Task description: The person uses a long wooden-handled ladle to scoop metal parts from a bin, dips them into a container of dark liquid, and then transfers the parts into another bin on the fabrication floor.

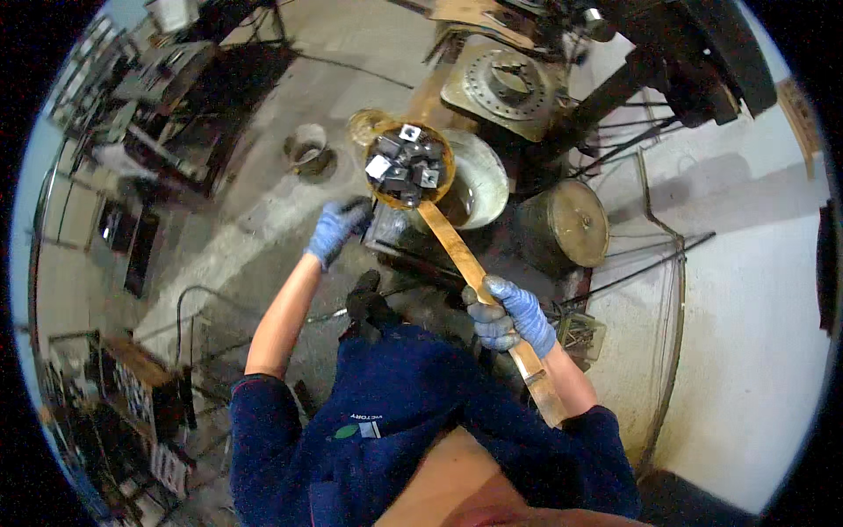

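My right hand (507, 318), in a blue and grey glove, is wrapped round a long flat wooden bar (457, 249). The bar slants up and left to the rim of a round, rusty-yellow container (450, 167); whether it is fixed there I cannot tell. Inside that container lie several dark and shiny square metal pieces (409, 162). My left hand (341, 228), gloved the same way, is just below and left of the container, beside a dark metal edge. Its fingers stretch out to the right, and I see nothing held in them.
A pale bucket (492, 180) stands right behind the container, and a small metal pot (307, 147) sits on the floor to the left. Farther off is a machine's round plate with holes (511, 81). A lidded drum (575, 224) stands at right, near the wall.
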`<state>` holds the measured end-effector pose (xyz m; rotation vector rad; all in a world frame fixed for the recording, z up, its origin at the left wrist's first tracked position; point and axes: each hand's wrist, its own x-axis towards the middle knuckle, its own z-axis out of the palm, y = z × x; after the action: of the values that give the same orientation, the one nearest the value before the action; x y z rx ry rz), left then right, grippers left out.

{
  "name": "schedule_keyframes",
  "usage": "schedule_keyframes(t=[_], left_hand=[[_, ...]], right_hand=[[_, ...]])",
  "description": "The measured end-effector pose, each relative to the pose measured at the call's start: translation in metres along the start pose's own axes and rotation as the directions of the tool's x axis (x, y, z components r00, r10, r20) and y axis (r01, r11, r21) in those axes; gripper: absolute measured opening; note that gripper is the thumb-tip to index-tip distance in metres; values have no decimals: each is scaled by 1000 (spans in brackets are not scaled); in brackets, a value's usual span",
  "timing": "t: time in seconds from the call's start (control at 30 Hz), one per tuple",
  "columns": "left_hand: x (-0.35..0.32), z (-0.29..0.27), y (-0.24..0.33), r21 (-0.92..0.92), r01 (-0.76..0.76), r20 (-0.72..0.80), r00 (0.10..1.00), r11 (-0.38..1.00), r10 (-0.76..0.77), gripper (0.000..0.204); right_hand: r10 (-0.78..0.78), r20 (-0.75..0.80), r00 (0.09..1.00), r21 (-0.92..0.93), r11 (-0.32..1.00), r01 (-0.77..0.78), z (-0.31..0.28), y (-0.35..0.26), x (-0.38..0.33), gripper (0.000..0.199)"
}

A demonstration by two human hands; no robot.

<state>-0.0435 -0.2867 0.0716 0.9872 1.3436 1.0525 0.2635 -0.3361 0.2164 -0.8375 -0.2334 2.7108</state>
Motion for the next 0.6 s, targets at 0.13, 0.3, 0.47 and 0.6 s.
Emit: schedule_keyframes(t=[0.13, 0.3, 0.47, 0.6], left_hand=[[158, -10, 15, 416, -184, 147, 980, 890, 134, 30], [276, 3, 9, 707, -332, 330, 936, 624, 123, 45], [332, 27, 14, 784, -333, 407, 913, 523, -28, 44], [338, 40, 12, 788, -342, 409, 912, 512, -20, 38]], right_hand=[[-28, -67, 997, 208, 977, 41, -19, -43, 38, 32], [-181, -494, 850, 51, 970, 237, -11, -61, 80, 31], [-167, -600, 782, 103, 954, 283, -39, -85, 108, 26], [-175, -690, 702, -15, 974, 227, -58, -103, 112, 30]])
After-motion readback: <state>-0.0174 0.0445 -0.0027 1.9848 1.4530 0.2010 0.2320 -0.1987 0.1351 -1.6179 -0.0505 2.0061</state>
